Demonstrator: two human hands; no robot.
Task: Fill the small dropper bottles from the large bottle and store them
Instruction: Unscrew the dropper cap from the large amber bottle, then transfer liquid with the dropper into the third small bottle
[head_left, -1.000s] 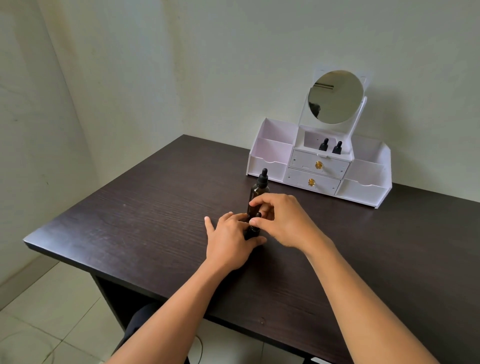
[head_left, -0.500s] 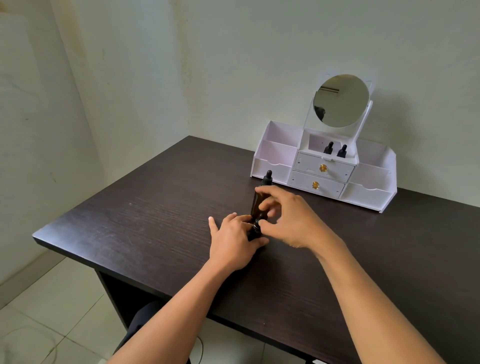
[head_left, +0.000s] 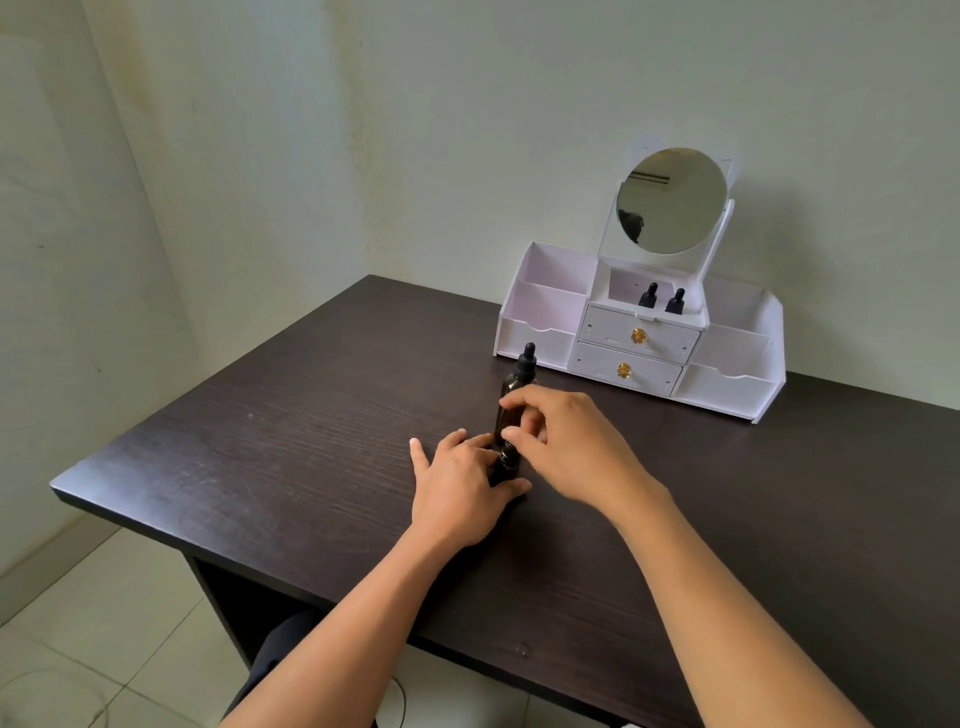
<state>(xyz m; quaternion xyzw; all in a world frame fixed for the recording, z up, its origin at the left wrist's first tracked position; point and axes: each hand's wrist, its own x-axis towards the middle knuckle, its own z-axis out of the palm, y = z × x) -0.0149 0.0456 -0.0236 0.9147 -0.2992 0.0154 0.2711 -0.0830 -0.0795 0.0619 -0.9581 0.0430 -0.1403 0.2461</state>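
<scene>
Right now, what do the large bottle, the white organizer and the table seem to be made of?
Large bottle: probably dark amber glass, glossy, with a black rubber-like dropper top.
White organizer: looks like matte plastic board; thin flat panels.
Table: dark wood-grain surface, likely laminate or veneer; unclear which.

Head-worn camera, looking forward and down, close over desk (head_left: 270, 467)

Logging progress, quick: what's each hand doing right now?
Left hand: gripping the small dropper bottle.
Right hand: pinching that bottle's cap.
</scene>
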